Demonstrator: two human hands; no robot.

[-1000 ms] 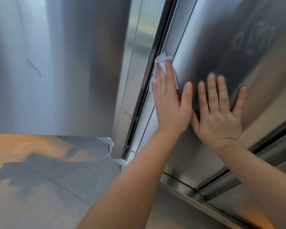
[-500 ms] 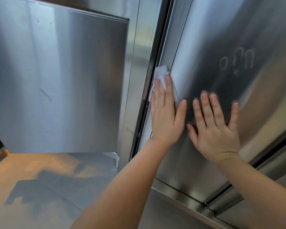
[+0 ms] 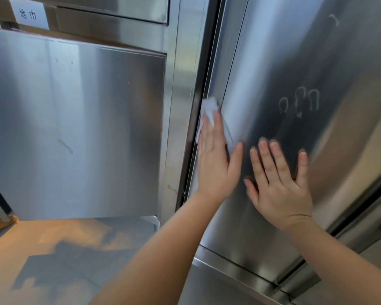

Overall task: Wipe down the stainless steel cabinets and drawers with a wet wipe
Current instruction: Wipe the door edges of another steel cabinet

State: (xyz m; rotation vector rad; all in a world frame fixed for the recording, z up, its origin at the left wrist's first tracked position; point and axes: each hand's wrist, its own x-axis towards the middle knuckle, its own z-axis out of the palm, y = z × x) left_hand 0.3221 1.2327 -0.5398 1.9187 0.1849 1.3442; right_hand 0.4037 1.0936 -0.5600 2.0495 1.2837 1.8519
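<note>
Under the flat left hand [image 3: 216, 164], wet wipe [image 3: 209, 111] against door edge; grip open.

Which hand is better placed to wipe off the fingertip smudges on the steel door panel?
Left. The left hand already presses the white wet wipe flat against the stainless steel door panel. The bare right hand lies flat just below the fingertip smudges and would likely add marks.

- The bare left hand [image 3: 217, 166] wears no glove, ring or watch.
- The bare right hand [image 3: 278, 186] is likewise unadorned.
- Both forearms, entering from about 6 o'clock and 4 o'clock, are uncovered, with no sleeve visible.
</note>
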